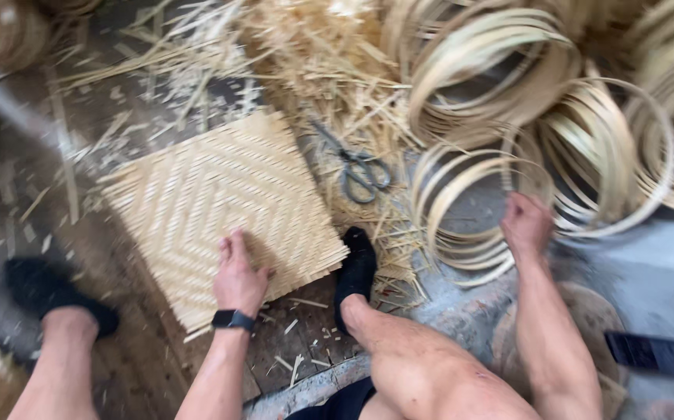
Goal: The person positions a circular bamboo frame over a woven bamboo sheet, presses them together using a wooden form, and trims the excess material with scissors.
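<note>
Pale square woven bamboo mat (224,206) – flat on plank floor (131,350), left hand (237,274) pressed open on its near edge. Right hand (525,223) closed on thin bamboo hoops (473,206) – coil pile alongside. Grey scissors (362,169) btwn, amid shavings.

**Hidden, cropped, blurred**

Your right hand (525,224) is smeared by motion blur; I can't tell its grip on the bamboo hoops (473,210). The hoop pile (625,117) runs off the top and right edges. The woven mat (220,206) hides your left hand's (237,274) fingertips (partly). Both forearms are cut off by the bottom edge.
</note>
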